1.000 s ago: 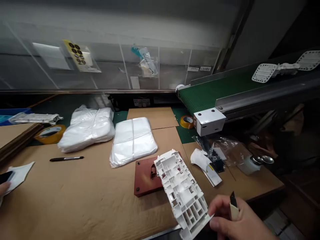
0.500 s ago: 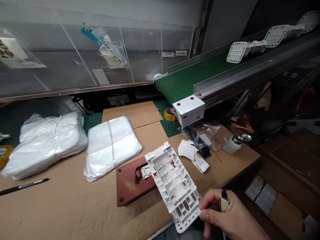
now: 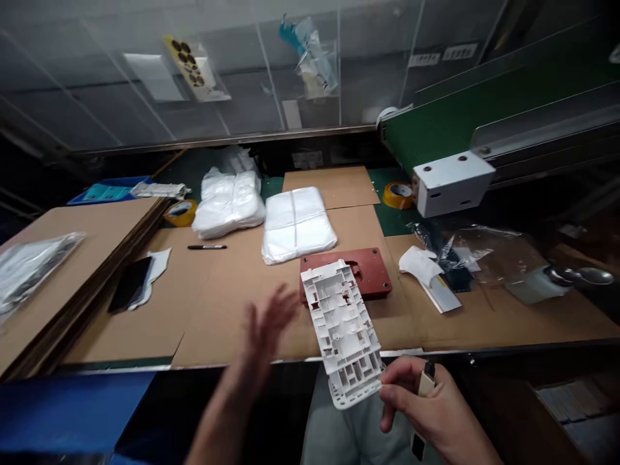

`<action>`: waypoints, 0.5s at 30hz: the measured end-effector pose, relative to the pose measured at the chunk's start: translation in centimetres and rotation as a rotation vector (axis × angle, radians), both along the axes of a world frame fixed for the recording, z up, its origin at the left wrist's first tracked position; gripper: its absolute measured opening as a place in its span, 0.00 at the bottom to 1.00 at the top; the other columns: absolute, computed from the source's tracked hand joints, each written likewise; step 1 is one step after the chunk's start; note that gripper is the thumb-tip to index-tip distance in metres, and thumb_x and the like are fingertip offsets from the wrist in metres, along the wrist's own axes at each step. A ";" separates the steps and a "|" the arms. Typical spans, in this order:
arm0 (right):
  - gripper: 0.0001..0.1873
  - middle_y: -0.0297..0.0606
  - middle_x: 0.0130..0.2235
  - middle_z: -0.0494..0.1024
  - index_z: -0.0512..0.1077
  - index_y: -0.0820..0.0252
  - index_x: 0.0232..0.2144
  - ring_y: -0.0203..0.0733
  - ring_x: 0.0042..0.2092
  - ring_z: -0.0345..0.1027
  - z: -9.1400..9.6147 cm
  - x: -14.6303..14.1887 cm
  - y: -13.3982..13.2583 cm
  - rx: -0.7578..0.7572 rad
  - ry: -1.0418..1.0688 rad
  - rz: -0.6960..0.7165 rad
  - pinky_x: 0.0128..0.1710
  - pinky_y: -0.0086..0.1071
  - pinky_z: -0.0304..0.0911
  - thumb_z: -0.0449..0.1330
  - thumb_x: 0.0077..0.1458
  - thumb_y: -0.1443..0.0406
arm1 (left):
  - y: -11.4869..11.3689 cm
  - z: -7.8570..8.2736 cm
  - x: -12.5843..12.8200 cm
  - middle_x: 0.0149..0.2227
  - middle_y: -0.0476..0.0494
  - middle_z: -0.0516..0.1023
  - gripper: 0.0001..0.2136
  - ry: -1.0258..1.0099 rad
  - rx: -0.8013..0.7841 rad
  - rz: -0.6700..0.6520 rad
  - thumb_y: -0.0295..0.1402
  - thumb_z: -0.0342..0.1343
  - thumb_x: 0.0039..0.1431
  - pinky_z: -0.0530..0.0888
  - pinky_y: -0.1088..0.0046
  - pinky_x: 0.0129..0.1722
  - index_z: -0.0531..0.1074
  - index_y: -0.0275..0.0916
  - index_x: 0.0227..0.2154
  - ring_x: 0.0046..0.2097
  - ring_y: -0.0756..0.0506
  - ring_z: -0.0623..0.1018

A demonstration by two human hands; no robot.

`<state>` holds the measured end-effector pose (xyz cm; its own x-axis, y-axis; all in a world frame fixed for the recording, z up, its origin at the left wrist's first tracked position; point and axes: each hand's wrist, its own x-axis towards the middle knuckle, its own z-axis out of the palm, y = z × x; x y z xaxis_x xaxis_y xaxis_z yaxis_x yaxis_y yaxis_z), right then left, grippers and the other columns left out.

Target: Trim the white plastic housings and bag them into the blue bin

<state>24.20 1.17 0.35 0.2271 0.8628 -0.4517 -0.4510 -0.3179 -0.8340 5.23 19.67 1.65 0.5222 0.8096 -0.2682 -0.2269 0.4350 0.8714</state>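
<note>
White plastic frame (image 3: 343,326): right hand (image 3: 426,403) at four o'clock, fingers pinching its edge; left hand (image 3: 265,326) at nine, blurred, fingers spread. Red block (image 3: 372,271), one o'clock.

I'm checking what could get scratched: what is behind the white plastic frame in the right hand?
Behind the white plastic frame, a red block rests on brown cardboard. Its right side shows; much of its left is covered, so that surface can't be seen.

The ribbed panel (image 3: 345,326) is matt plastic, the bag stack (image 3: 310,226) glossy film, the red block (image 3: 375,278) possibly painted metal.
</note>
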 end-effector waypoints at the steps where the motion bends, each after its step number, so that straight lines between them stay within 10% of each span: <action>1: 0.17 0.32 0.20 0.77 0.75 0.62 0.29 0.38 0.24 0.74 0.2 -0.6 -0.2 -0.013 0.017 0.047 0.27 0.27 0.62 0.73 0.47 0.55 | -2.5 -0.7 -0.2 0.64 0.38 0.70 0.35 -0.100 -0.123 -0.047 0.61 0.41 0.63 0.50 0.50 0.69 0.68 0.41 0.61 0.69 0.32 0.60; 7: 0.21 0.36 0.27 0.79 0.76 0.62 0.37 0.31 0.18 0.66 -0.9 -1.1 -3.0 -0.049 0.072 0.382 0.18 0.24 0.54 0.68 0.53 0.50 | -14.1 -3.2 -0.5 0.52 0.32 0.81 0.37 -0.375 -0.590 -0.012 0.62 0.40 0.63 0.60 0.46 0.65 0.74 0.35 0.56 0.62 0.27 0.71; 11: 0.26 0.30 0.25 0.72 0.71 0.59 0.50 0.27 0.19 0.54 -3.0 -0.7 -4.3 -0.179 -0.067 0.322 0.18 0.23 0.47 0.62 0.58 0.48 | -17.3 -2.5 -2.3 0.51 0.28 0.81 0.39 -0.363 -0.693 0.028 0.62 0.41 0.62 0.63 0.45 0.62 0.72 0.31 0.57 0.57 0.26 0.76; 15: 0.30 0.30 0.34 0.69 0.66 0.54 0.57 0.32 0.27 0.61 -5.2 -0.6 -4.8 -0.275 -0.282 0.290 0.26 0.25 0.61 0.65 0.56 0.50 | -19.3 -1.8 -3.3 0.49 0.24 0.81 0.44 -0.409 -0.778 0.057 0.64 0.37 0.61 0.69 0.51 0.56 0.72 0.25 0.55 0.53 0.29 0.79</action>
